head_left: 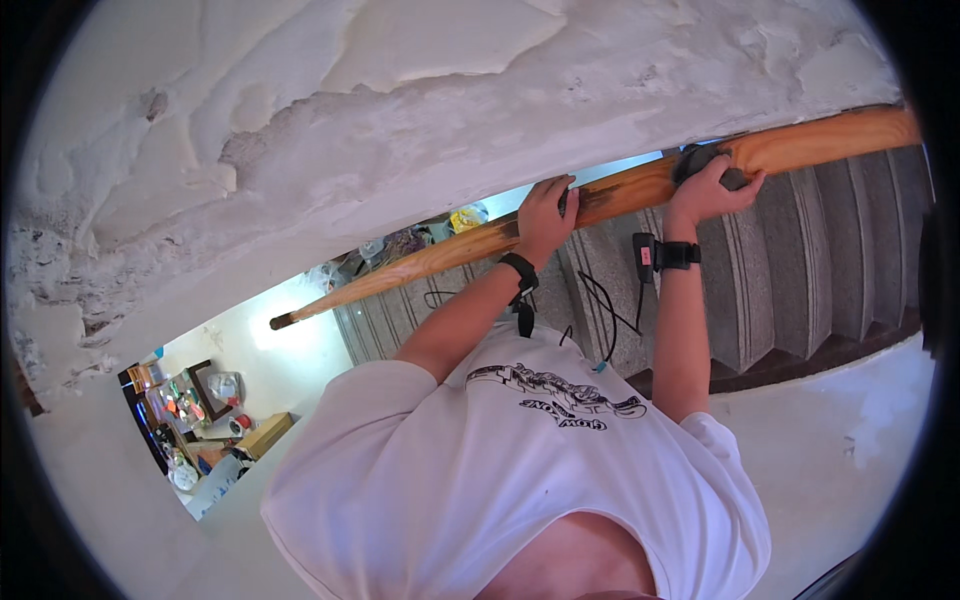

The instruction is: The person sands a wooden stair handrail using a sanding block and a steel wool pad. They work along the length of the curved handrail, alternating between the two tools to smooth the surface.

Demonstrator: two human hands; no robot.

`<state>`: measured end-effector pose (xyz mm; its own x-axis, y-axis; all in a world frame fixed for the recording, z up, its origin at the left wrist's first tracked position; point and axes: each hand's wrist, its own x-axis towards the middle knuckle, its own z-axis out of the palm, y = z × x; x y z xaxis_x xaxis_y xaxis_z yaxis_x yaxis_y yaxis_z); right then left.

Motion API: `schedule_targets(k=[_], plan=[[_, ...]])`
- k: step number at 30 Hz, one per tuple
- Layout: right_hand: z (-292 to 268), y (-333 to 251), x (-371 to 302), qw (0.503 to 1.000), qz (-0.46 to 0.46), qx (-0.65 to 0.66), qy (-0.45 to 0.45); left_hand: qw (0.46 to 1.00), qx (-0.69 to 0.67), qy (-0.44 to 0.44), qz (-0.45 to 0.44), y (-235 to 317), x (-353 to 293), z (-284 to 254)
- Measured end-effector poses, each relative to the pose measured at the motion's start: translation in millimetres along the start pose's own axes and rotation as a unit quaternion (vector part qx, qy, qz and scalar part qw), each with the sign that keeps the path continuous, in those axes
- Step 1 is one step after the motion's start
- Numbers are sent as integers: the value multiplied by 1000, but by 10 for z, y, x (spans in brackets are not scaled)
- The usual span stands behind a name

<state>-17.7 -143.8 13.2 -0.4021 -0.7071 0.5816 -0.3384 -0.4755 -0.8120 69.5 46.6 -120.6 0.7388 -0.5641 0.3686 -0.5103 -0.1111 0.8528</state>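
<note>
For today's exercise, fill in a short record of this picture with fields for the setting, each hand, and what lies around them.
setting: stairway beside a rough, peeling white plaster wall
left hand: gripping the wooden handrail, fingers curled over its top
right hand: pressing a dark pad-like object on the handrail further up; what the object is cannot be told
wrists: a black strap on each, with dangling cables
behind rail: grey stone steps
lower left: a cluttered room with shelves

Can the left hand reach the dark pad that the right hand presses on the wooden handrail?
Probably yes. The left hand grips the same handrail, and only bare rail lies between it and the dark pad under the right hand.
</note>
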Motion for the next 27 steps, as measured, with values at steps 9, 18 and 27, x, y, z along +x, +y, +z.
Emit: schedule_targets(k=[9,18,27], plan=[[-41,-124,-43,1000,16,0,12,998,44,-30,-32,-923,-420,-561],[-26,30,-46,999,-30,-30,4,994,-23,-67,-82,395,395,148],[-55,143,-14,999,-37,-15,0,995,-38,-47,-82,-666,-190,-303]])
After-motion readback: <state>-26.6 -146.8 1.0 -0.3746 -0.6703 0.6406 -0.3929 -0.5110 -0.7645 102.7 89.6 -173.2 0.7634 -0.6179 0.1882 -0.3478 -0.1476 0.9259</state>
